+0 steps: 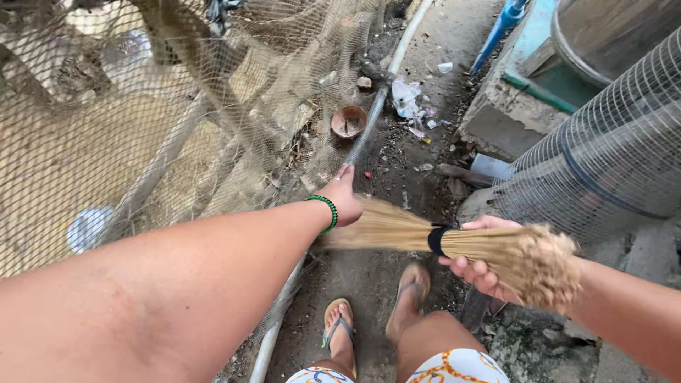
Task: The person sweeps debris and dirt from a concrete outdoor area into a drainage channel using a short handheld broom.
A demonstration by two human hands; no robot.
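Bottom centre: two feet in open sandals (340,333) on the dirt ground (369,276). Toes are bare, so any grit or sharp debris flicked back can hit skin.

Right hand (479,269), centre right: fingers closed around the stick broom (454,245), just behind its black binding band (438,241). The cut stub ends stick out past the hand toward lower right and the bristle end fans left. The tips are motion-blurred, so a loose grip lets the bundle twist or slip.

Left hand (344,198), mid frame, with a green bead bracelet (328,213) at the wrist: it sits on or right at the bristle tips. Fingers look curled, though I can't tell if they actually pinch the bristles since the blur hides it. Risk is stiff sticks jabbing fingertips or splinters.

The white pipe (284,305) runs from bottom centre up to the top of the frame along the foot of the netting (142,106), which fills the left half. Bristles can snag the mesh and tear it, or drag the bracelet into it.

Right edge: wire mesh roll (610,156) near the broom hand, a scrape hazard for the knuckles.

Upper centre: small clay bowl (348,121) and white plastic litter (408,99) lie on the ground. A hard sweep could crack the bowl or scatter the scraps under the net.
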